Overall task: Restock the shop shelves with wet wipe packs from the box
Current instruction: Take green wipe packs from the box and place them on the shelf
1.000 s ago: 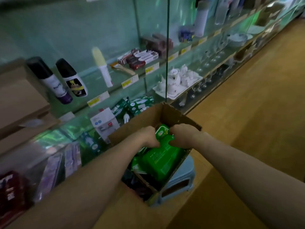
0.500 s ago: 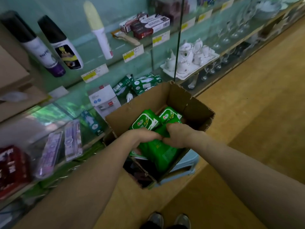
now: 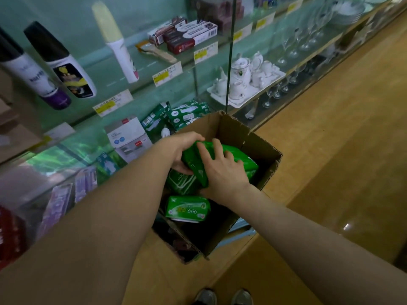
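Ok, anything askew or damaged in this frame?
Mostly tidy. The brown cardboard box has ragged, torn flap edges, and the green wet wipe packs inside lie jumbled at different angles. On the glass shelf, a wooden-handled brush lies loose and crooked beside the boxes.

— What's the box made of?
— Brown corrugated cardboard, matt, with the fluting showing along its cut edges.
— And the green packs in it?
— Soft plastic film, glossy and a little crinkled; the printed pack lower down shines the same way.
— The shelves?
— Clear greenish glass, smooth and reflective, with paper price labels stuck on the front edges.
— The tea set?
— White glazed china, shiny.
— The floor?
— Smooth yellowish wood-look surface, polished enough to catch a bright spot of light.
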